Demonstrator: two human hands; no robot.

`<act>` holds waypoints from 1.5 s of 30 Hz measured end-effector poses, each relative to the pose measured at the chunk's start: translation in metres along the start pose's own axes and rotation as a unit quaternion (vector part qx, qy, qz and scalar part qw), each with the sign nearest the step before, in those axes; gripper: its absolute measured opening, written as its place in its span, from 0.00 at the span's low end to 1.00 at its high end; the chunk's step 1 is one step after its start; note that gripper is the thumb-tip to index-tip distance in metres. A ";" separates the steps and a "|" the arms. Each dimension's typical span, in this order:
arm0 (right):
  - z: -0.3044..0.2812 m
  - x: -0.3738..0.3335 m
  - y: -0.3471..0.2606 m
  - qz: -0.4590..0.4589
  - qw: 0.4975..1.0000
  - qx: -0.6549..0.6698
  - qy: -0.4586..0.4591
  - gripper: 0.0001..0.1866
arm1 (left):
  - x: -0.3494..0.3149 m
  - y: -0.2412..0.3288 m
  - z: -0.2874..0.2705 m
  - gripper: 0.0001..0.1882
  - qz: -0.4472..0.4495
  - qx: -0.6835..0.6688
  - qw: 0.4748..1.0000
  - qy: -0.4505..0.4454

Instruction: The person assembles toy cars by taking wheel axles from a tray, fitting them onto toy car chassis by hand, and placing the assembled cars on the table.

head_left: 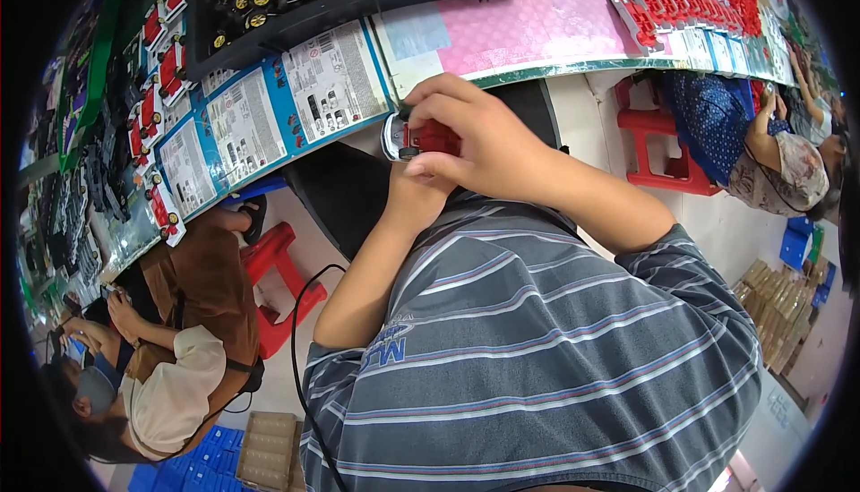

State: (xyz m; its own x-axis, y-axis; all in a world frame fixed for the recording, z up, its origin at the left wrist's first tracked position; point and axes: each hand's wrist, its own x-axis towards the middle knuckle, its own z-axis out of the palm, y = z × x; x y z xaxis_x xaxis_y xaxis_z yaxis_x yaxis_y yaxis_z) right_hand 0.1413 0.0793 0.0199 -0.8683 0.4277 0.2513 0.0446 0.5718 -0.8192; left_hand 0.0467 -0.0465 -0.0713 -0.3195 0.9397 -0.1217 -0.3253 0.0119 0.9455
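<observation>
Just in front of the table's near edge, a red and white toy car (436, 137) is in my hands. Its white end points left, and one dark wheel shows on the near side. My right hand (479, 138) grips the red body from the right, fingers curled over the far side and thumb on the near side. Close beneath it, my left hand (423, 189) comes up against the toy; its fingers are hidden behind the toy and the right hand.
A black tray (349, 13) of black axles with yellow wheels stands on the table. Red and white toy cars (172, 69) line the left side; more red and white parts (685, 4) stand in a row at right. People sit on both sides near red stools (282, 268).
</observation>
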 end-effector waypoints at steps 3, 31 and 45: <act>-0.024 -0.002 -0.008 -0.034 0.999 -0.005 0.025 0.16 | -0.001 0.013 -0.003 0.23 -0.012 -0.052 0.999 0.005; -0.081 -0.030 0.065 0.160 0.974 -0.085 0.134 0.07 | -0.017 0.073 -0.105 0.25 0.066 -0.157 0.978 0.123; -0.007 0.030 -0.015 -0.034 0.997 0.000 0.066 0.16 | -0.015 0.072 -0.054 0.26 0.020 -0.125 0.992 0.021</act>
State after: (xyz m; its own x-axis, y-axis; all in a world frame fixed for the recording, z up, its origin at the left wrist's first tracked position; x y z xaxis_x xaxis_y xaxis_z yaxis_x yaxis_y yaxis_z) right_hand 0.1183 0.0882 0.0427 -0.7973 0.4756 0.3717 -0.0130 0.6021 -0.7983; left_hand -0.0201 -0.0779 -0.0180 -0.3714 0.9229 -0.1018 -0.5196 -0.1157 0.8466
